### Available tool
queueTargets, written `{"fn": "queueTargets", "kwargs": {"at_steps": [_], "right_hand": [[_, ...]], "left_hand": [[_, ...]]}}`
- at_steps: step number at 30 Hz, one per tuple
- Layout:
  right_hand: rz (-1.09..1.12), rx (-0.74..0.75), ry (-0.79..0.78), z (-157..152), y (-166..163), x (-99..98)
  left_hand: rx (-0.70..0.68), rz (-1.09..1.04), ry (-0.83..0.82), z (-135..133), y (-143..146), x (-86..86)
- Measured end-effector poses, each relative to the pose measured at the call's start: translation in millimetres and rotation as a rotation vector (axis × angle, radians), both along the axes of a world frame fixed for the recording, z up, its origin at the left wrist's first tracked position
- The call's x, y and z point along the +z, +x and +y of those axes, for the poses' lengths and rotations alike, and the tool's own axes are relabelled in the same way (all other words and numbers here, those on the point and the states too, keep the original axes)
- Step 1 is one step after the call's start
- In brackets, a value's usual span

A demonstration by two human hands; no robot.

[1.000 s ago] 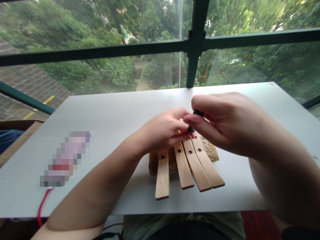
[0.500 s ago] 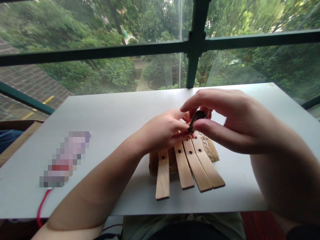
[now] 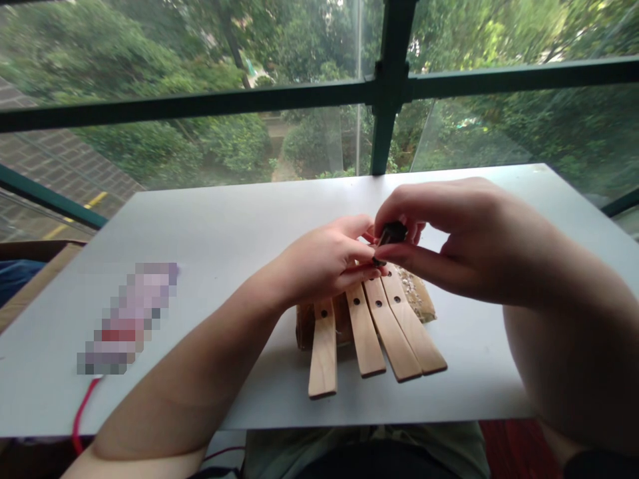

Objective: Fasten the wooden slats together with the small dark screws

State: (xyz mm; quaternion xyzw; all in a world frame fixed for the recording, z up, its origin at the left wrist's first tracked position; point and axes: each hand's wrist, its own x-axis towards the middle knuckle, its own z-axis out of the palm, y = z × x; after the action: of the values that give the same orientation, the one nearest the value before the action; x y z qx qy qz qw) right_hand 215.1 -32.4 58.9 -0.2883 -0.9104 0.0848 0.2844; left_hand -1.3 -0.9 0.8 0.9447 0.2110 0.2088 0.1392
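My right hand point(image 3: 439, 239) pinches a small dark piece point(image 3: 393, 233), perhaps metal, between thumb and fingers. The lower tip of that piece sits at the fingertips of my left hand point(image 3: 332, 263), which are closed around it. Under the hands, several flat wooden strips point(image 3: 324, 359) with dark round holes rest fanned out on a brown block point(image 3: 422, 303). Their free ends point towards me. My left fingers cover the strips' far ends, and what else they may grip is hidden.
The white table point(image 3: 200, 226) reaches to a window with a dark green frame point(image 3: 392, 80). On the left lies a pixelated pinkish object point(image 3: 134, 313) with a red cord point(image 3: 82, 412). A cardboard box point(image 3: 54, 273) stands beyond the table's left edge.
My right hand has turned the dark piece and drawn its fingertips closer together around it. The left hand and the wooden strips have hardly moved.
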Motion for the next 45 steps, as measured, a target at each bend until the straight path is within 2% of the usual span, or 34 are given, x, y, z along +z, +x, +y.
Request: {"fn": "queueTargets", "kwargs": {"at_steps": [11, 19, 26, 35, 39, 42, 45], "right_hand": [[-0.112, -0.192, -0.007, -0.7, -10.7, -6.4], [-0.079, -0.128, -0.035, -2.0, -11.4, -6.6], [-0.085, -0.161, -0.053, -1.6, -7.7, -5.8], [-0.065, -0.136, -0.074, -1.2, -8.1, -6.7], [-0.033, -0.024, -0.068, -1.5, -4.0, -2.9], [0.044, 0.161, -0.144, -4.0, 1.5, 3.4], [0.046, 0.225, -0.206, -5.1, 5.7, 6.3]], "left_hand": [[0.017, -0.054, 0.057, -0.9, 5.5, 0.6], [-0.005, -0.072, 0.075, 1.8, 4.3, -2.3], [0.011, -0.029, 0.007, -0.6, 1.0, 2.1], [0.033, -0.103, -0.011, -1.9, 2.9, 2.1], [0.030, -0.103, -0.032, -2.5, 3.0, 2.9], [0.034, -0.068, -0.043, -3.7, 1.9, 4.6], [0.043, -0.046, -0.049, -4.1, 0.6, 4.9]]}}
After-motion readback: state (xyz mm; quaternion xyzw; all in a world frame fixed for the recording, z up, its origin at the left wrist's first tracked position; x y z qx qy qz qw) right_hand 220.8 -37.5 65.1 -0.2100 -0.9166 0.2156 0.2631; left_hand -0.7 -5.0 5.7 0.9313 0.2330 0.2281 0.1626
